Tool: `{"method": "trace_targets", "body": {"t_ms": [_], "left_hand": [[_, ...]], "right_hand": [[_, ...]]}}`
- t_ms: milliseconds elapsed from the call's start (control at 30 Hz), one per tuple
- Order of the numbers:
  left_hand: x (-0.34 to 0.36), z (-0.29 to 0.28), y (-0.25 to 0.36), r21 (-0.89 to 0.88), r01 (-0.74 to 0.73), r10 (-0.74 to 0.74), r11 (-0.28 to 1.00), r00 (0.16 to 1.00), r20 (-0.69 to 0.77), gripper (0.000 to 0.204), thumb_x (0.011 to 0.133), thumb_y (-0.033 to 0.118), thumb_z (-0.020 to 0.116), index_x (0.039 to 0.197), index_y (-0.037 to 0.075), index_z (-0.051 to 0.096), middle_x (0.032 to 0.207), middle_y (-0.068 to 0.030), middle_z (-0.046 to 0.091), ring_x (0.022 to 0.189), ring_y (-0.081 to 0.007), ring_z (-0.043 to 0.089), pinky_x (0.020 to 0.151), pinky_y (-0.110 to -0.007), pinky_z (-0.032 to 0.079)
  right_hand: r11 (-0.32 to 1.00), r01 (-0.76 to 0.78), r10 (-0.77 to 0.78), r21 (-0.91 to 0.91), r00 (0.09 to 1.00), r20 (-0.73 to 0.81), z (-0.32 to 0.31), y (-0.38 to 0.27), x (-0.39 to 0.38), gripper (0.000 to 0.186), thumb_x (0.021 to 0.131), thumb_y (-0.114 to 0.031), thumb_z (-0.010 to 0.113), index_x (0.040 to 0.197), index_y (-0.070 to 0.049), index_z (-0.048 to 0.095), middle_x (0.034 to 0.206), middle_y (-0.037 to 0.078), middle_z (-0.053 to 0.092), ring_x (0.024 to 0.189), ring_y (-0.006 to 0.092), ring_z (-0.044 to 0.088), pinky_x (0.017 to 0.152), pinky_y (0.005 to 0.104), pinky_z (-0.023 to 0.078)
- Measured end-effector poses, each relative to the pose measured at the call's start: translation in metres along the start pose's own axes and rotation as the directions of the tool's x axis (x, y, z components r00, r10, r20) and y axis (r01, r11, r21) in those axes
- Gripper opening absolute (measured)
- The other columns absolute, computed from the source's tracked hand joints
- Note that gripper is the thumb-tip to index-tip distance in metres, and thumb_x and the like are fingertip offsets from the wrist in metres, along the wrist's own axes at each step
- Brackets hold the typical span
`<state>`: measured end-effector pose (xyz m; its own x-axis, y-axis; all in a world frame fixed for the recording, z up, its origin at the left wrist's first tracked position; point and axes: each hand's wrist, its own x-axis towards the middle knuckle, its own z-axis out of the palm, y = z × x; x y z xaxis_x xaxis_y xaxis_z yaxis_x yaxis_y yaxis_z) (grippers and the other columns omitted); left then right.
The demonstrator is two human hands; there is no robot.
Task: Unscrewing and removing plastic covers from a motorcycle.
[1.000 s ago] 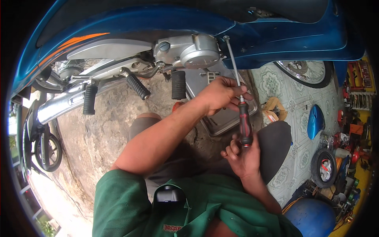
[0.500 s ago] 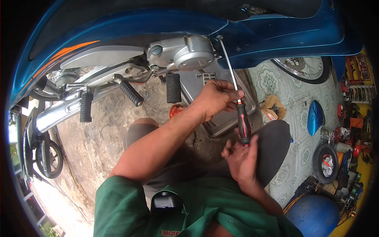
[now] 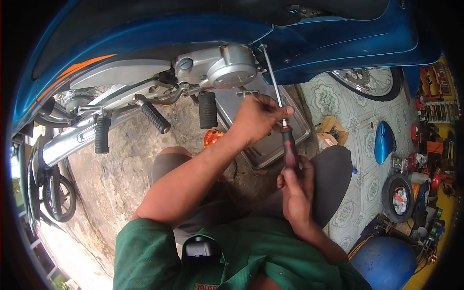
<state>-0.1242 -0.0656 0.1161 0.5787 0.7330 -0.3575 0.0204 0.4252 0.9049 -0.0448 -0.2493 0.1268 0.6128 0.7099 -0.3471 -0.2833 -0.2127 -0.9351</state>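
The right hand [image 3: 296,193] is wrapped tight around the red and black handle of a long screwdriver [image 3: 282,123]. The left hand [image 3: 258,118] pinches its thin metal shaft higher up. The tip touches the blue motorbike [image 3: 328,43], just beside the silver engine cover [image 3: 227,67].

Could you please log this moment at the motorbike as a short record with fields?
Left hand: steadies the shaft of the screwdriver near its handle
Right hand: grips the red-and-black handle from below
Screwdriver tip: at the blue fairing, beside the silver engine cover
Under the bike: metal tray on the concrete
Nearby: footpeg, wheel
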Motion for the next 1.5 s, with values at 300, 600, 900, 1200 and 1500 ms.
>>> {"method": "trace_targets", "body": {"t_ms": [300,600,900,1200,1500], "left_hand": [[0.001,-0.004,0.005,-0.299,0.062,-0.043,0.952,0.997,0.067,0.036,0.087,0.029,0.073,0.091,-0.006,0.066,0.087,-0.0139,0.070,0.076,-0.0152,0.066,0.071,-0.028,0.056],[0.001,-0.007,0.007,0.169,0.013,-0.004,0.986,0.998,-0.057,0.035,0.095,0.023,0.060,0.110,-0.008,0.058,0.098,-0.0182,0.069,0.090,-0.0254,0.070,0.086,-0.034,0.055],[0.006,-0.009,0.019,-0.255,-0.011,0.008,0.967,1.000,-0.013,0.040,0.094,0.017,0.060,0.128,-0.002,0.050,0.121,-0.0148,0.063,0.100,-0.0232,0.065,0.087,-0.033,0.052],[0.038,-0.038,0.040,-0.447,-0.196,0.149,0.873,0.979,-0.137,0.043,0.089,0.007,0.057,0.131,0.009,0.047,0.126,-0.0068,0.058,0.114,-0.0183,0.054,0.099,-0.044,0.040],[0.049,-0.064,0.051,-0.603,-0.051,0.076,0.796,0.997,0.017,0.031,0.087,0.005,0.056,0.117,0.010,0.055,0.120,-0.0024,0.060,0.116,-0.0168,0.052,0.095,-0.047,0.038]], "right_hand": [[0.374,-0.795,0.102,0.478,0.547,0.831,-0.015,0.003,0.020,0.037,0.100,-0.041,0.048,0.111,-0.006,0.054,0.084,0.005,0.057,0.068,0.0128,0.051,0.063,0.0276,0.042],[0.999,0.023,-0.017,-0.025,0.980,0.200,-0.010,-0.003,0.009,0.030,0.100,-0.034,0.049,0.112,-0.007,0.054,0.080,0.004,0.056,0.067,0.0101,0.049,0.067,0.0273,0.041],[0.913,0.207,-0.097,-0.352,0.947,0.306,-0.006,-0.020,0.036,0.041,0.097,-0.018,0.054,0.134,-0.002,0.044,0.094,0.008,0.059,0.073,0.0138,0.054,0.069,0.0291,0.046],[0.695,0.471,-0.196,-0.543,0.851,0.488,0.011,-0.033,0.049,0.064,0.089,-0.007,0.063,0.144,0.001,0.034,0.133,0.023,0.053,0.116,0.0261,0.056,0.101,0.0365,0.042],[0.698,0.500,-0.162,-0.513,0.808,0.567,0.001,-0.028,0.050,0.064,0.092,-0.008,0.060,0.147,0.000,0.028,0.104,0.012,0.061,0.085,0.0195,0.062,0.077,0.0303,0.051]]}}
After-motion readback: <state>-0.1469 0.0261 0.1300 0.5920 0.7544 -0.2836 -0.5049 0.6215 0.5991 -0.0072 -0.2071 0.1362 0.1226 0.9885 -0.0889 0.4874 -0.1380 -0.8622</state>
